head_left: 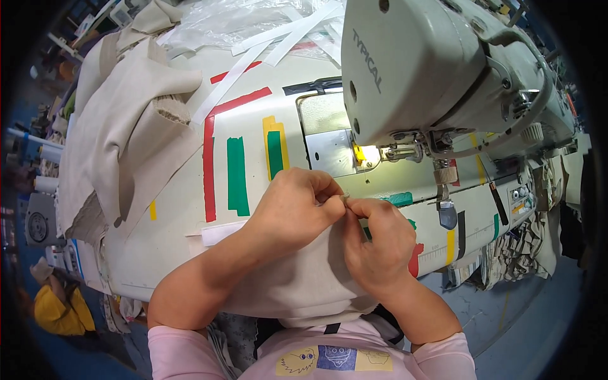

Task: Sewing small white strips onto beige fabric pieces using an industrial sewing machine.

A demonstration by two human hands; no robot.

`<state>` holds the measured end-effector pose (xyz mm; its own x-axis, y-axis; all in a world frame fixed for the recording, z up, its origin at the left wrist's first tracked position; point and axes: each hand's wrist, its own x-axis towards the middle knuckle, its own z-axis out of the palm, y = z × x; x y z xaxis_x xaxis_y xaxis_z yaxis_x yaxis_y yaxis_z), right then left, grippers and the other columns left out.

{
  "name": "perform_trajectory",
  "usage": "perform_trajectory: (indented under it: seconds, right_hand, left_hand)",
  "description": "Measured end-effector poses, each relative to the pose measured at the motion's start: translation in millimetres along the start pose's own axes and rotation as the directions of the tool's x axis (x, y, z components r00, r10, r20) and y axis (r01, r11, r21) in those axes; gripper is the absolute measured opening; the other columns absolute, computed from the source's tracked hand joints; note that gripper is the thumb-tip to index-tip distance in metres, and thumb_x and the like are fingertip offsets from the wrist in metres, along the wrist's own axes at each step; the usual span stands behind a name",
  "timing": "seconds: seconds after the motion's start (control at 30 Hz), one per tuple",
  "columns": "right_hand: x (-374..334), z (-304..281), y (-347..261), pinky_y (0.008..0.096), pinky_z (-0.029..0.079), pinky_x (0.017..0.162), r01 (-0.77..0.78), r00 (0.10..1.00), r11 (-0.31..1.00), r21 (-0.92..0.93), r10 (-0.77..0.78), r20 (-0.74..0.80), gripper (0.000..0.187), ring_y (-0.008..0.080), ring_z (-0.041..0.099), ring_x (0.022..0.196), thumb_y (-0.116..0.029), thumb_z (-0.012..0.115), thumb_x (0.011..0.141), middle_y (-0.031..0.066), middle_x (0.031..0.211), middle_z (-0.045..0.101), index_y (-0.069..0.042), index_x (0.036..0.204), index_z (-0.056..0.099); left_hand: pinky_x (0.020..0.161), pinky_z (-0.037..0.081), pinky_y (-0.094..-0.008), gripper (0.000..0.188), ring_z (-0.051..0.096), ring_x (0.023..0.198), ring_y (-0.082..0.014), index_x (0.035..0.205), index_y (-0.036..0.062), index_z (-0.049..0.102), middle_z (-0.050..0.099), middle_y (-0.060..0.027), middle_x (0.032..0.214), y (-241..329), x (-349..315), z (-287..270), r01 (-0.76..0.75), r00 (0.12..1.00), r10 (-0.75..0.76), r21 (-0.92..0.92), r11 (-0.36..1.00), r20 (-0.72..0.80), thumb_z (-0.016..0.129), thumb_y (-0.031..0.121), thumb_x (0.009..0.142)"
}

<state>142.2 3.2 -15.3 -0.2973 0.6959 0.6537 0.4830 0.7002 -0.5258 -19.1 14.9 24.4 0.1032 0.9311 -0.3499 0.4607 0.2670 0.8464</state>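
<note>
My left hand (301, 206) and my right hand (382, 244) meet in front of the sewing machine (405, 69), thumbs and fingers pinched together. Between them is a small edge of beige fabric (297, 278), whose larger part drapes below my hands over the table edge toward my lap. Both hands are closed on this cloth; my fingers hide most of the pinched spot. Just beyond them lies the metal needle plate (330, 154), lit by the machine's lamp, with a small yellow part beside the needle area.
A heap of beige fabric pieces (136, 120) covers the table's left side. White strips (304, 31) and clear plastic (209, 28) lie at the back. Coloured tape marks the tabletop (177, 247). More cut cloth (519, 253) hangs at the right. Another person in yellow (63, 310) is at far left.
</note>
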Motion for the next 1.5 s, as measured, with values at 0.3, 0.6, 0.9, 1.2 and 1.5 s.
perform_trajectory:
  seconds: [0.3, 0.6, 0.9, 1.2, 1.5]
  right_hand:
    - [-33.9, -62.0, -22.8, 0.0393, 0.033, 0.072, -0.197, 0.922, 0.978, -0.071, 0.21, 0.325, 0.031, 0.0251, 0.051, 0.066, -0.003, 0.071, 0.075, 0.0068, 0.073, 0.057, -0.002, 0.104, 0.062]
    - [-55.7, -72.9, -21.1, 0.0389, 0.031, 0.071, -0.19, 0.933, 0.981, -0.023, 0.188, 0.308, 0.037, 0.0223, 0.05, 0.064, -0.003, 0.073, 0.071, 0.0044, 0.069, 0.056, 0.002, 0.107, 0.063]
    - [-63.4, -77.7, -14.6, 0.037, 0.03, 0.067, -0.188, 0.947, 0.981, 0.054, 0.166, 0.276, 0.029, 0.0201, 0.044, 0.057, -0.003, 0.073, 0.07, 0.0006, 0.064, 0.051, -0.001, 0.099, 0.066]
    - [-60.2, -85.0, -16.4, 0.0368, 0.031, 0.068, -0.223, 0.934, 0.968, 0.119, 0.177, 0.309, 0.033, 0.019, 0.05, 0.057, -0.002, 0.072, 0.07, 0.0007, 0.066, 0.056, 0.001, 0.102, 0.067]
    - [-47.2, -78.7, -21.1, 0.0363, 0.031, 0.066, -0.313, 0.908, 0.939, 0.144, 0.252, 0.333, 0.029, 0.0196, 0.047, 0.054, -0.001, 0.07, 0.064, 0.0021, 0.066, 0.059, -0.001, 0.093, 0.067]
  left_hand:
    - [0.059, 0.046, -0.0286, 0.022, 0.055, 0.062, -0.0096, 0.092, -0.0064, 0.07, 0.063, -0.0069, 0.068, 9.9, 12.5, 8.2, -0.059, 0.998, 0.061, 0.125, 0.99, -0.011, 0.063, 0.013, 0.086]
    - [0.069, 0.05, -0.0376, 0.006, 0.063, 0.077, -0.0314, 0.084, 0.0004, 0.064, 0.063, -0.0126, 0.081, -8.9, 22.3, 32.1, -0.321, 0.829, 0.465, 0.417, 0.85, -0.31, 0.063, 0.003, 0.078]
    - [0.083, 0.045, -0.0397, 0.026, 0.06, 0.099, -0.0256, 0.107, 0.0019, 0.065, 0.064, -0.0122, 0.115, -23.6, -0.4, 31.7, -0.537, 0.65, 0.758, 0.742, 0.401, 0.06, 0.062, 0.003, 0.081]
    - [0.099, 0.037, -0.0427, 0.054, 0.049, 0.123, -0.0296, 0.135, -0.0001, 0.053, 0.047, -0.013, 0.146, -22.1, -16.9, 25.2, -0.528, 0.806, 0.565, 0.644, 0.554, 0.175, 0.062, 0.015, 0.084]
    - [0.101, 0.037, -0.041, 0.056, 0.045, 0.128, -0.0256, 0.133, 0.0004, 0.053, 0.052, -0.0116, 0.133, -24.3, -11.9, 19.0, -0.573, 0.759, 0.617, 0.666, 0.478, 0.209, 0.067, 0.021, 0.082]
